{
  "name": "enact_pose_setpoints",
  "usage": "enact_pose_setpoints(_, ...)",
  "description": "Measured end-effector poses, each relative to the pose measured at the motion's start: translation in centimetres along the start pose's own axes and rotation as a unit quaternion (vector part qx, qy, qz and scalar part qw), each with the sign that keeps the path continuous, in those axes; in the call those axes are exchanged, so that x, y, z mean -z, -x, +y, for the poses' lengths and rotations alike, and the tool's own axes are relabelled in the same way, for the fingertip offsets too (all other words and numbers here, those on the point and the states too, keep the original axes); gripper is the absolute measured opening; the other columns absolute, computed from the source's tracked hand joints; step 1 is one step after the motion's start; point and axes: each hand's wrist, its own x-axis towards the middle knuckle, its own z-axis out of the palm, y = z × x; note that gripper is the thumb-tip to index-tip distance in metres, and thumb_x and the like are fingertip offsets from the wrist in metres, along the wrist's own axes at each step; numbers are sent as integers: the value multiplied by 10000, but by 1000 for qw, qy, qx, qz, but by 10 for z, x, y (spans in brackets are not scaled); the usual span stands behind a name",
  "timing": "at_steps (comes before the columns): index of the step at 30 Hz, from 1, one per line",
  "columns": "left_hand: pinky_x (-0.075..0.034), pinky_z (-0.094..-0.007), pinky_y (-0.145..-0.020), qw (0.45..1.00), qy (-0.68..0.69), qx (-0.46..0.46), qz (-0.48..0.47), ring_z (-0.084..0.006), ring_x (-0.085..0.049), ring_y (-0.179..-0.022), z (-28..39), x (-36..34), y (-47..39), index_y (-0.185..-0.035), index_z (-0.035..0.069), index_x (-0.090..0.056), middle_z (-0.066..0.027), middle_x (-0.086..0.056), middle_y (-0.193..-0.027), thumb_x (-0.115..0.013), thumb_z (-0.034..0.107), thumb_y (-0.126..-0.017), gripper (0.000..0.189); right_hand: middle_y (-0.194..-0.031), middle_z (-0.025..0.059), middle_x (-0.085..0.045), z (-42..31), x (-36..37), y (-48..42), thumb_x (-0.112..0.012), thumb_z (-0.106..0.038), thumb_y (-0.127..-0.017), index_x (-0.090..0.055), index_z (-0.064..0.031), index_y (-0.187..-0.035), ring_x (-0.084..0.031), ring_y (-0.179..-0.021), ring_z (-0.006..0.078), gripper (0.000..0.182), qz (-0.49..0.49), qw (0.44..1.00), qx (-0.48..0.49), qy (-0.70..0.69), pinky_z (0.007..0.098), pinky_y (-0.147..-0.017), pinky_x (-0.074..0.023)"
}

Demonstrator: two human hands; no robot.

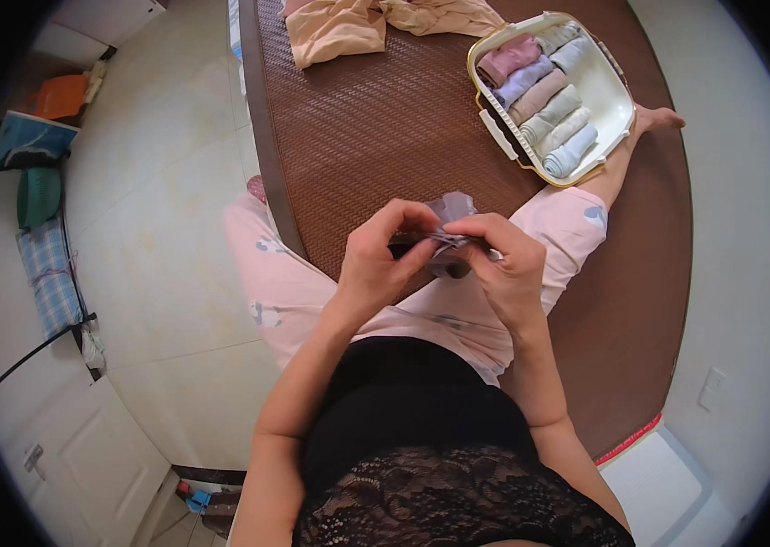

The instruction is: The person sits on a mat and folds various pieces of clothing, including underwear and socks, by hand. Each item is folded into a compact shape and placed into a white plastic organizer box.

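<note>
Above my lap, my left hand [385, 249] and my right hand [504, 256] meet over a thin, greyish-purple piece of crumpled material [455, 205]. Fingers and thumbs of both hands pinch it near its middle. Part of it sticks up beyond the fingers and a darker part hangs below; whether it is cloth or film I cannot tell. A white open case [614, 126] with a gold-coloured rim lies beyond my right hand, beside my lower leg. Several rolled cloths, among them a pink roll [509, 60] and a pale blue roll [571, 152], lie in it side by side.
Peach-coloured clothing [337, 31] lies at the far end of the brown woven mat [358, 116]. Tiled floor [166, 205] borders the bed on the left, with a green basket [39, 197] and a blue checked bundle [50, 273] beyond. A white wall [733, 239] stands on the right.
</note>
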Motion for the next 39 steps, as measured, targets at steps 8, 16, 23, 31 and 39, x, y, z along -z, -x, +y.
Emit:
enact_pose_setpoints(8, -533, -322, -866, 988, -131, 48, -73, -158, -679, -968, 2, 55, -16, -1045, -1, -711, -68, -726, -972, -631, -130, -735, 346, -914, 23, -702, -2, 45, -14, -703, 99, -854, -709, 9, -964, -656, -831, 62, 142, 58, 994, -61, -70, 223, -711, -537)
enact_pose_setpoints(16, -524, -271, -826, 972, 36, 147, -178, -151, -666, -910, 50, 84, -40, -1065, -11, -658, -63, -708, -986, -612, -72, -876, 204, -911, -11, -678, -3, 50, -25, -731, 15, -904, -663, -2, -1029, -623, -819, 52, 143, 63, 989, -42, -127, 200, -743, -490)
enact_pose_setpoints(23, -519, -303, -878, 979, 85, -64, -176, -169, -650, -1031, 23, 74, -37, -1071, 35, -668, -69, -627, -1162, -602, -11, -940, 154, -916, -19, -646, -9, 58, -22, -707, 2, -934, -636, -3, -1047, -588, -813, 43, 134, 52, 984, -54, -164, 186, -751, -465)
enact_pose_setpoints(31, -466, -343, -1019, 977, 24, -101, -188, -205, -590, -1199, 34, 29, -43, -1216, 19, -653, -106, -610, -1286, -606, 30, -953, 268, -928, -15, -650, -23, 57, -22, -695, 23, -938, -635, 7, -1060, -602, -838, 43, 137, 88, 987, -35, -131, 187, -752, -474)
enact_pose_setpoints(39, -508, -339, -979, 978, 48, -1, -203, -190, -644, -1119, 39, 15, -31, -1305, -4, -584, -110, -669, -1202, -683, 103, -936, 397, -955, 18, -684, -29, 51, -17, -701, 33, -932, -636, 21, -1056, -636, -868, 70, 141, 90, 987, -40, -127, 207, -795, -500)
